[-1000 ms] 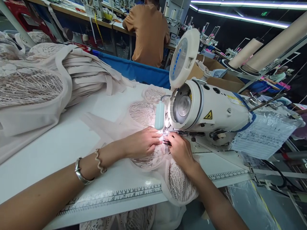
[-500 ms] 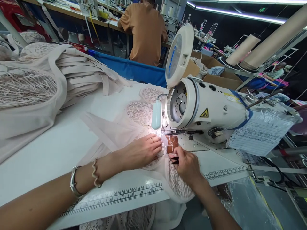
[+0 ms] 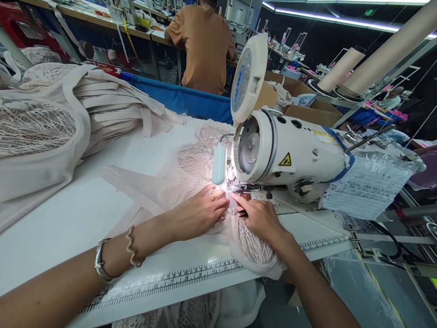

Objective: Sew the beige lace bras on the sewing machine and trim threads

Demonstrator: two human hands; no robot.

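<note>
A pale pink lace garment piece (image 3: 256,243) runs under the needle area of a white sewing machine (image 3: 297,150), with one lace panel hanging over the table's front edge. My left hand (image 3: 205,209) lies on the fabric just left of the needle, fingers stretched and pressing it down. To the right, my right hand (image 3: 261,216) has its index finger reaching to the fabric by the presser foot. Dark pointed tips of what look like thread snips (image 3: 243,213) stick out from under its fingers; their handles are hidden. A small lamp (image 3: 219,164) lights the spot.
A heap of similar lace pieces (image 3: 41,123) lies on the left of the white table (image 3: 85,200). A printed ruler (image 3: 170,282) runs along the front edge. Behind are a blue cloth bin (image 3: 184,98), a cardboard box (image 3: 314,111) and a seated person (image 3: 208,50).
My right hand has moved up and left toward the needle, its index finger now extended onto the fabric. The lace panel under it has shifted slightly. The machine's round inner part looks blurred now.
</note>
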